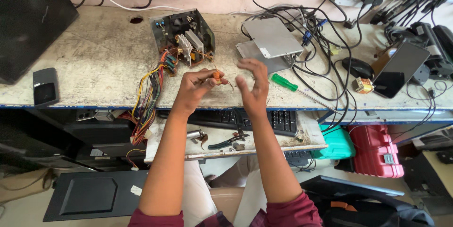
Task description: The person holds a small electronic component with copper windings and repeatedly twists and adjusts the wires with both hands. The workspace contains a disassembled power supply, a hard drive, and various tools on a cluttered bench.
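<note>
orange and coppery, a small wound coil part (216,75) is pinched between the thumb and fingertips of the left hand (196,88), held up just above the front edge of the scuffed grey workbench (94,62). the right hand (252,85) is held just beside it, fingers spread apart and curled, nothing gripped, not touching the part as far as can be seen. behind the hands, an opened grey metal power supply box (183,33) is seen lying on the bench, its finned heat sinks exposed and a bundle of coloured wires (147,102) spilling over the edge. judged from this, the part is already out of the box and the box is left open. a green-handled screwdriver (284,82) is left lying to the right, untouched. blue-handled pliers (229,140) are lying on the lower shelf beside a black keyboard (278,121).
</note>
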